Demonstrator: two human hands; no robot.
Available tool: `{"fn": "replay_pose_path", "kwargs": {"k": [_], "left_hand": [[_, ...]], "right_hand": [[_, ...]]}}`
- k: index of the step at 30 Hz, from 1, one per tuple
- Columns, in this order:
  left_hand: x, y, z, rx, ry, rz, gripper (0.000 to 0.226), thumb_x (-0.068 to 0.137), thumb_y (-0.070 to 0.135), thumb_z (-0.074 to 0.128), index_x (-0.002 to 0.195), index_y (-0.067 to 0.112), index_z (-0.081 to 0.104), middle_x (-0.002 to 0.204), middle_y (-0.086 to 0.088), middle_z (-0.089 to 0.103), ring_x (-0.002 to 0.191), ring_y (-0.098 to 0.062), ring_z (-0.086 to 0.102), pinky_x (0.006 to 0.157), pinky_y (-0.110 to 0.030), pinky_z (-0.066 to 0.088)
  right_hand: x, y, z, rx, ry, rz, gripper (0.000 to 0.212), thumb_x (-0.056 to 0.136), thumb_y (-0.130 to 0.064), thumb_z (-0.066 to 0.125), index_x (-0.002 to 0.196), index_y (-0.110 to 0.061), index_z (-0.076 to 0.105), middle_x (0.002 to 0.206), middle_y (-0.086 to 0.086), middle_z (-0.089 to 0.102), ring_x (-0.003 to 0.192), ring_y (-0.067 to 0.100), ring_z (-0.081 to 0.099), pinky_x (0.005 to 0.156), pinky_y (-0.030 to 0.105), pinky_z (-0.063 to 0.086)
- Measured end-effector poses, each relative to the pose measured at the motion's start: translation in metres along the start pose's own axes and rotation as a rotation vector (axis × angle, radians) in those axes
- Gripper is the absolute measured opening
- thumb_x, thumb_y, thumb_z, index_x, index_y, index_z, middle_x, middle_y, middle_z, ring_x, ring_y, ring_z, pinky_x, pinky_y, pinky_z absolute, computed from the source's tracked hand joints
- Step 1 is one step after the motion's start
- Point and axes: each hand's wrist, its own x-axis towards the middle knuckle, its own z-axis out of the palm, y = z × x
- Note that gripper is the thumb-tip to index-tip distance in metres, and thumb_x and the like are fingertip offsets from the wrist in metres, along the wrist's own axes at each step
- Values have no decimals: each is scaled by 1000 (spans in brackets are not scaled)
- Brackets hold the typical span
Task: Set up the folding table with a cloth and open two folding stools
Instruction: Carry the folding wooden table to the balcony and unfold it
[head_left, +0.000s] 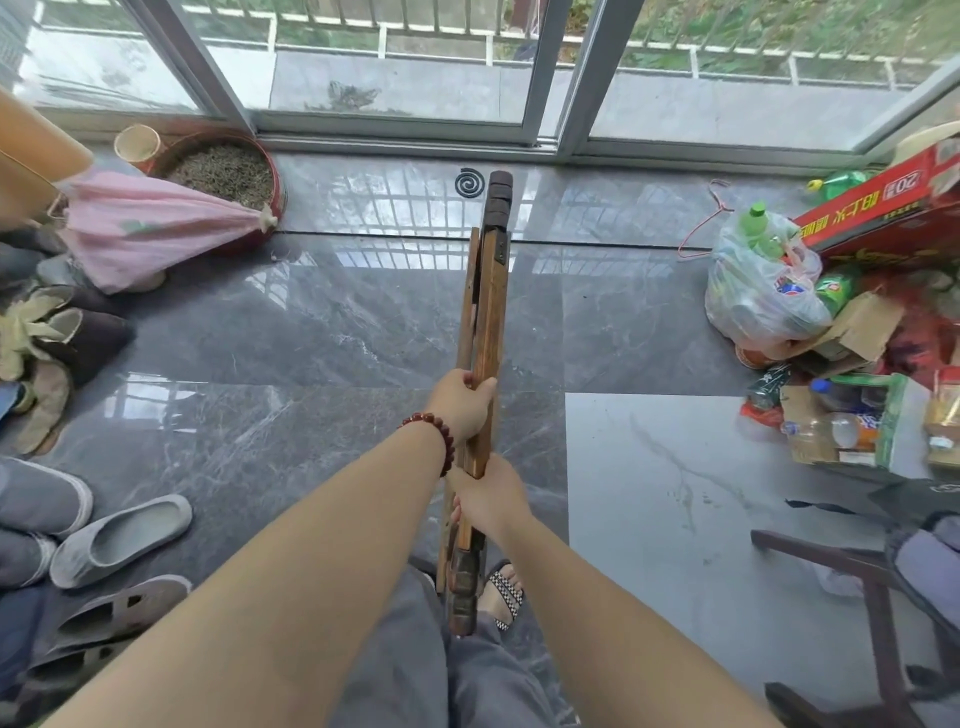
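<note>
A folded wooden stool (485, 322) is held lengthwise out over the middle of the floor, its far end pointing at the sliding glass door (384, 67) and its near end down by the person's sandalled foot (501, 592). The left hand (460, 408), with a red bead bracelet (434, 434) on the wrist, is wrapped around the slats farther out; the right hand (488, 499) is clamped on them just nearer, so both hands sit close together on the stool. The stool is of dark, worn brown wood, long and narrow while folded, with dark rounded blocks at each end. The floor (311, 332) is glossy grey marbled tile. A black mosquito coil (470, 183) lies near the door track. At the right edge a dark wooden frame (857, 582) is cut off and hard to identify.
</note>
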Motion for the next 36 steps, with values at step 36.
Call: {"fn": "replay_pose_path", "kwargs": {"k": [36], "left_hand": [[49,-59,-237,-976,231,-250,36,97,48,37,93,13,40,63,-2,43,52,-18,44,59,-30,43]], "right_hand": [[31,-149,173,-652,-7,-276,21,84,-33,54,73,-16,60,76,6,67,74,27,60,57,30,41]]}}
